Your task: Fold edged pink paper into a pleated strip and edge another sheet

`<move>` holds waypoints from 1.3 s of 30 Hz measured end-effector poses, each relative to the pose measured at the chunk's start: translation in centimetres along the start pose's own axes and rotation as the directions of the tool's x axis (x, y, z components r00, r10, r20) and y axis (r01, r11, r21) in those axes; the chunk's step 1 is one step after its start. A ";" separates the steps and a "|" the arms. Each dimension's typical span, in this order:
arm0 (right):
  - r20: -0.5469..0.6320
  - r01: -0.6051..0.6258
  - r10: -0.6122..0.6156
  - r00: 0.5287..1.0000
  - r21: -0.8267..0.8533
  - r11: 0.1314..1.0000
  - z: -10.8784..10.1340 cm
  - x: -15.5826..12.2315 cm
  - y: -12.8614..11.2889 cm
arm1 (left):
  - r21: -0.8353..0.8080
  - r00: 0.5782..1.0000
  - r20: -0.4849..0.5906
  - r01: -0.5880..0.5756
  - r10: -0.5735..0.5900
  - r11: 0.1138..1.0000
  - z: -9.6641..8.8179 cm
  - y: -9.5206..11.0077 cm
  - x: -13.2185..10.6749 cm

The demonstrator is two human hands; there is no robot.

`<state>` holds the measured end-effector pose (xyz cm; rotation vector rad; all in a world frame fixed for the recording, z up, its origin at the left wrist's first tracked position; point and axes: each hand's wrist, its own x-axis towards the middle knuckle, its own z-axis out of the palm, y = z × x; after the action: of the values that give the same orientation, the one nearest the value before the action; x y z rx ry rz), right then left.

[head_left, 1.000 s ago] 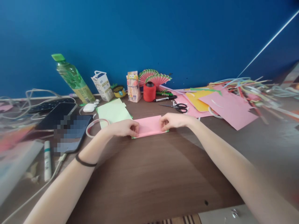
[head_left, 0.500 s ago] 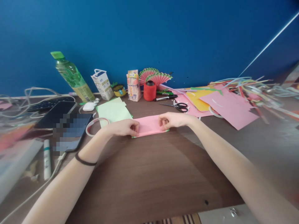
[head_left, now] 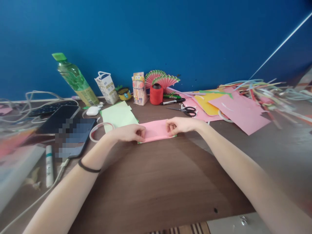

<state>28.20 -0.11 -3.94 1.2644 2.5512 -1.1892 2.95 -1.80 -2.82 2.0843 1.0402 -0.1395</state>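
Note:
A folded pink paper (head_left: 156,130) with a green underside lies flat on the brown desk (head_left: 156,188). My left hand (head_left: 130,133) rests on its left end with the fingers curled and pinched on the paper's edge. My right hand (head_left: 181,125) pinches the paper near its right end, fingers closed. Both forearms reach in from the bottom of the view. A black band circles my left wrist.
Light green sheets (head_left: 118,116) and a tape roll (head_left: 99,130) lie left of the paper. A phone (head_left: 73,136), glue stick (head_left: 49,165) and cables are at far left. Bottle (head_left: 73,79), cartons, red thread spool (head_left: 156,94), scissors (head_left: 186,111) and pink and yellow sheets (head_left: 239,112) sit behind.
My right hand has slid slightly left along the pink paper. The left hand stays where it was. The view has tilted up a little.

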 end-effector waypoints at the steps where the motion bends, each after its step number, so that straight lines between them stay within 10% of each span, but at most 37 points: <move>1: 0.000 0.003 -0.003 1.000 0.000 1.000 0.0 0.0 0.0 | -0.002 1.000 0.003 0.002 -0.002 1.000 0.0 0.0 0.0; 20: 0.022 -0.017 0.017 1.000 -0.017 1.000 0.1 -0.1 -0.4 | -0.027 1.000 0.005 -0.015 0.015 1.000 0.2 -0.3 0.1; 28: -0.012 0.033 -0.035 0.999 -0.102 0.994 0.5 -0.3 -0.9 | 0.214 0.995 -0.076 -0.044 0.061 0.976 0.7 -0.1 0.0; 39: 0.039 0.176 -0.173 0.984 -0.113 0.978 0.6 -0.6 -1.0 | 0.245 0.990 0.087 -0.126 0.108 0.961 0.3 0.8 -0.1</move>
<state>27.78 -1.25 -3.55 1.0095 2.7126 -1.0588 3.52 -2.30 -2.51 2.3440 0.8895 -0.2988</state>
